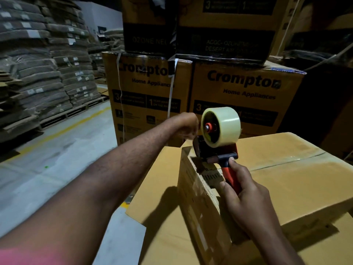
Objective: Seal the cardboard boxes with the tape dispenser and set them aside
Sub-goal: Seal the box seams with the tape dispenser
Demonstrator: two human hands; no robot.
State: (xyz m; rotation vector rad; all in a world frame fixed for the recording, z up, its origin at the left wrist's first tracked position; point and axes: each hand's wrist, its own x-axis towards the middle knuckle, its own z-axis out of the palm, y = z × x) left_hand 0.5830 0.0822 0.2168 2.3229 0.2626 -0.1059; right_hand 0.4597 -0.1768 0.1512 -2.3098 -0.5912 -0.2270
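Right hand (pixel 246 190) grips tape dispenser (pixel 215 150) handle at cardboard box (pixel 286 188) edge; left hand (pixel 184 125) curled beyond it, hold unclear. Cartons (pixel 244 104) beyond hands: "Crompton Home Appliances".

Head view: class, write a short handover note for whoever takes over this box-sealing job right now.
Right hand grips the red handle of the tape dispenser, whose front sits at the left end of the cardboard box.
Left hand is curled by the dispenser's front. It is blurred, so I cannot tell whether it pinches tape.
Done: the top seam looks glossy, seemingly taped.
Left: finish this end, cut the tape, set the box aside.
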